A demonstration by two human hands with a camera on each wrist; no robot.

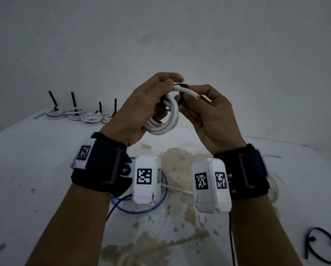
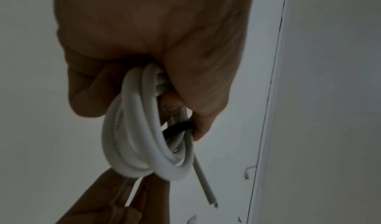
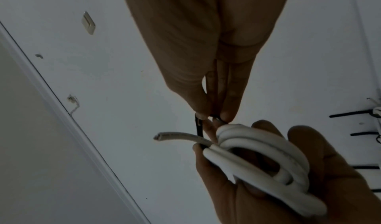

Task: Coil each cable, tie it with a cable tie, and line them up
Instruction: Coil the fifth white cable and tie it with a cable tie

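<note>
The left hand [image 1: 141, 110] grips a coiled white round cable [image 1: 165, 117] above the white stained table [image 1: 45, 169], while the right hand [image 1: 209, 116] pinches a black plastic cable tie [image 3: 199, 129] looped round the coil. Four tied white coils [image 1: 80, 114] with upright black tie tails lie in a row at the far left. Square black-and-white code markers [image 1: 144, 176] sit on the wrist units; no writing is readable.

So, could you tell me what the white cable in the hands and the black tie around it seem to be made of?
White cable: probably a smooth, matte plastic jacket; its coils bend in even, springy loops, and the cut end looks hollow or cored, though it is blurred.
Black cable tie: likely thin flexible plastic, a flat dark strip; its finish is hard to judge in this light.
</note>
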